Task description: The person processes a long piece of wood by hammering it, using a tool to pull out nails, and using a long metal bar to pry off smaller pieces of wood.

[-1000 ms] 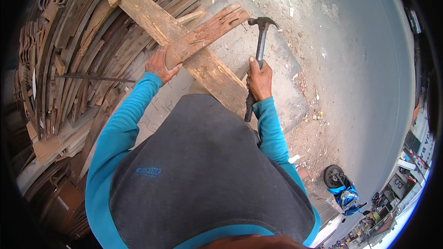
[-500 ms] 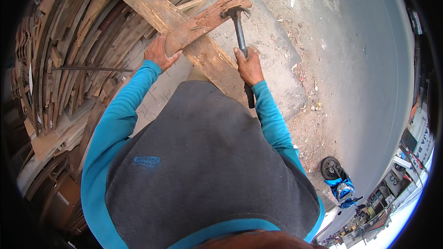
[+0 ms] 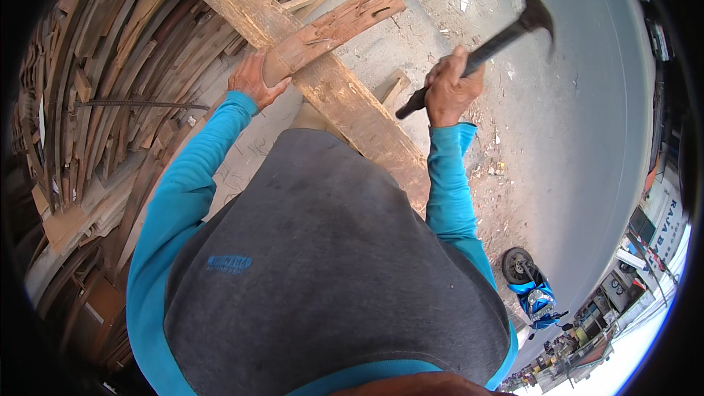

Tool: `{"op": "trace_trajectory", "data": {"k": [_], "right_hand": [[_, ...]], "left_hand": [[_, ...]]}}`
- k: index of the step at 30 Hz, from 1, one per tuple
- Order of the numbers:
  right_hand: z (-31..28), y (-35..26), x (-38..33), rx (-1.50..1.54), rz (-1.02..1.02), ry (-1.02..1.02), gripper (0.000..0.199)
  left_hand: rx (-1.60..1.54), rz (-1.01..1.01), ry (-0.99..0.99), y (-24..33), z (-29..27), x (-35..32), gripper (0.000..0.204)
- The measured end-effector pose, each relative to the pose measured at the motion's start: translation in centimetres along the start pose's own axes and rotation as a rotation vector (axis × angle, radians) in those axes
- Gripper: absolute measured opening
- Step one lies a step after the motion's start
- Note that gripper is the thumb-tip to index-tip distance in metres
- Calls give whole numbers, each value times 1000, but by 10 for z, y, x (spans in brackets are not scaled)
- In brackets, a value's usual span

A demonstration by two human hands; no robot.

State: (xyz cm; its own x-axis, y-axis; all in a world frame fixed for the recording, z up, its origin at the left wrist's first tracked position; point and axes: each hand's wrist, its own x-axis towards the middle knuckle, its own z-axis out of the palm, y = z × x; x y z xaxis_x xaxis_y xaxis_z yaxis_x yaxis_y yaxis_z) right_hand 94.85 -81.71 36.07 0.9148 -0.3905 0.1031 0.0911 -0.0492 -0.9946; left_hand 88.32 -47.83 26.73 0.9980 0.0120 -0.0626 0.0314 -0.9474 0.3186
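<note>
The left hand (image 3: pixel 253 83) is clasped round the near end of a short reddish-brown wooden board (image 3: pixel 323 38) with a pitted, split far end. Its long axis runs forward and rightward, across a long, pale-brown wooden plank (image 3: pixel 345 95). The right hand (image 3: pixel 451 92), farther from the board, is wrapped round a dark claw hammer (image 3: pixel 502 42), whose blurred head stands well apart, right of the board's far end. Beyond, leftward, are stacked weathered brown timbers (image 3: pixel 125 51).
</note>
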Motion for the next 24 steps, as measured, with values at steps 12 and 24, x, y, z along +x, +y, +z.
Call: {"op": "trace_trajectory", "data": {"k": [12, 24], "right_hand": [[-30, -117, 35, 137, -290, 140, 39], [-29, 50, -50, -156, 815, -427, 30]], "left_hand": [[4, -20, 16, -12, 8, -13, 85], [38, 108, 177, -9, -4, 22, 83]]}}
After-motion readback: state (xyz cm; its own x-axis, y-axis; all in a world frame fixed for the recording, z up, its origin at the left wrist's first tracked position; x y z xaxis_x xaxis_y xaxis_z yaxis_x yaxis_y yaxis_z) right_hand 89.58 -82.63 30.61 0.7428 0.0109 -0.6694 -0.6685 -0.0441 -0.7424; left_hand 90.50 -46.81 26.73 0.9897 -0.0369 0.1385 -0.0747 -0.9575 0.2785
